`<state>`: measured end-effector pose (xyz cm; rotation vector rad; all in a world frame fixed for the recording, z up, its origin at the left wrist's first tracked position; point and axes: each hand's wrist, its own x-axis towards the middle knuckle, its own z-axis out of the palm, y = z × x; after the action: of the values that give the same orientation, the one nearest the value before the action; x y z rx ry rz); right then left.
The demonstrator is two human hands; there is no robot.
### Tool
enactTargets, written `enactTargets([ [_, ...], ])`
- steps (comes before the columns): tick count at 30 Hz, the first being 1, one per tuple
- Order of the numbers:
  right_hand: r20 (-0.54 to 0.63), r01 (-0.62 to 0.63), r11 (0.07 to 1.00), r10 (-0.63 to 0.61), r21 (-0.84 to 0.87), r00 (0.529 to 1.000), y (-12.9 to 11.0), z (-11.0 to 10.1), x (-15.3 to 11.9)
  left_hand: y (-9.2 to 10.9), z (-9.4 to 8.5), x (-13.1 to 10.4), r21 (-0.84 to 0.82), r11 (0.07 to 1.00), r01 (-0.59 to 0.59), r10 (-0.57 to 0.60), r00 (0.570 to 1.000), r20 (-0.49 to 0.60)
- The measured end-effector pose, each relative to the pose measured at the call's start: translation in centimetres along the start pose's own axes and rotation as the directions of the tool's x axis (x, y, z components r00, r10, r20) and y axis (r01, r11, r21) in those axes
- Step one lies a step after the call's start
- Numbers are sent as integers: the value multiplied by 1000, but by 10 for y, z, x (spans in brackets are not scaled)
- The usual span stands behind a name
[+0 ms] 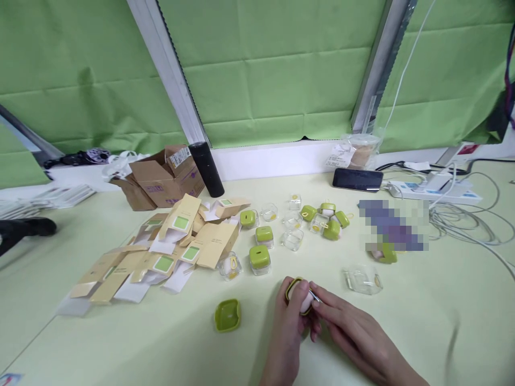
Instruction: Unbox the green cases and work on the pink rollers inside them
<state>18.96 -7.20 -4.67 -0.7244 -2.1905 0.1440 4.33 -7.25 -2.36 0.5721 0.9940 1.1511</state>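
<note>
Left of the olive-green, rounded-square plastic cap (227,315): tan paper cartons (163,264) with green square labels lie heaped, flaps spread; their contents cannot be told.
Lone cap: the landmark itself rests hollow side up, touched by neither hand.
Capped cups: three clear plastic cups with green lids (259,260) stand beyond the lone cap, slightly to its right.
Left hand: just right of the lone cap, the left hand (287,327) grips a green-rimmed cap with a rounded white filling (306,303), thumb pressed against the white.
Bare cups: clear, lidless plastic cups (293,239) sit beyond the lone cap, farther right.
Green cluster: green caps, some showing white fillings (332,230), gather next to those cups.
Right hand: farther right of the lone cap, the right hand (358,327) closes its fingertips on a slim silvery piece (316,296) at the held cap's rim.
Progress: work appears partway along; the three capped cups look finished, while the held cap, lone cap and bare cups seem still to be dealt with.
</note>
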Motion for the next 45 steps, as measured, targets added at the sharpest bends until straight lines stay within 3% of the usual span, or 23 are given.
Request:
enactTargets([
  [4,2,27,999,-27,-40,1000,-1,2,-2,-1,1,-3,-69,998,8,-5,999,33],
  [12,14,101,992,-100,-76,995,-1,-14,3,2,4,-2,-34,999,-31,35,992,120],
  [19,89,89,990,-79,-105,993,1,-20,-2,6,8,-5,-175,984,38,-10,988,157],
  [29,126,158,977,-141,-144,982,8,-26,0,12,9,-2,-242,956,162,-123,978,168],
  [38,59,126,991,-124,-45,991,9,-33,27,19,1,1,-306,917,257,-189,954,233],
  [45,58,124,992,-124,6,991,23,-37,49,42,4,9,-370,876,310,-218,938,270],
])
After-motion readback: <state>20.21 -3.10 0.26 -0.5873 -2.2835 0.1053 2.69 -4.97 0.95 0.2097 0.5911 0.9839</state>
